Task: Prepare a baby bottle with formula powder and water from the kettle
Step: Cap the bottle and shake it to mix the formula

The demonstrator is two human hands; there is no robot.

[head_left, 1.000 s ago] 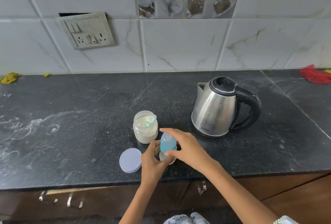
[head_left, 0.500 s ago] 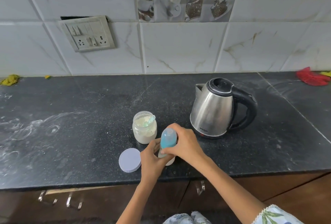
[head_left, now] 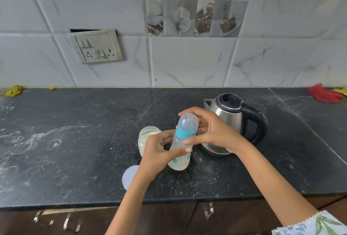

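Note:
A clear baby bottle [head_left: 181, 156] with a blue collar and a translucent cap is lifted off the black counter, tilted with its top leaning right. My left hand [head_left: 156, 153] grips its lower body. My right hand [head_left: 210, 131] curls around the cap and collar. Behind my left hand stands an open glass jar of white formula powder [head_left: 144, 138], partly hidden. Its white round lid [head_left: 129, 177] lies flat near the counter's front edge. A steel kettle [head_left: 231, 120] with a black lid and handle stands just right of the bottle, partly behind my right hand.
The black stone counter [head_left: 75, 150] is dusted with white powder smears on its left side. A red cloth [head_left: 323, 94] lies at the far right by the wall, a yellow rag [head_left: 13, 90] at the far left. A switch panel [head_left: 96, 46] hangs on the tiled wall.
The bottle stood on the counter between both hands; now it is raised and tilted. My right hand has shifted up around the cap. The camera has moved closer.

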